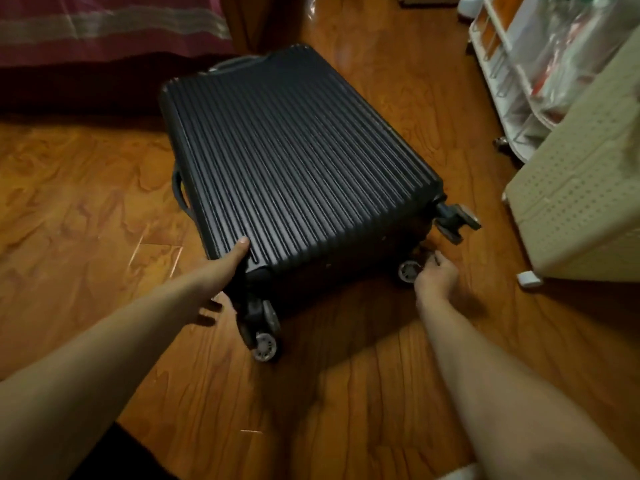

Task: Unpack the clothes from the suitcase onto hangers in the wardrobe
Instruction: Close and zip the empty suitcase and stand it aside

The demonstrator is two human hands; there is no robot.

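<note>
Two hands at wheel end of closed black ribbed hard-shell suitcase (294, 157), flat on wooden floor (86, 202) — left hand (227, 268) grips near corner, steadying; right hand (434, 273) pinches something by wheel, likely zipper — unclear.

Two bare, sleeveless forearms (104, 341)
</note>
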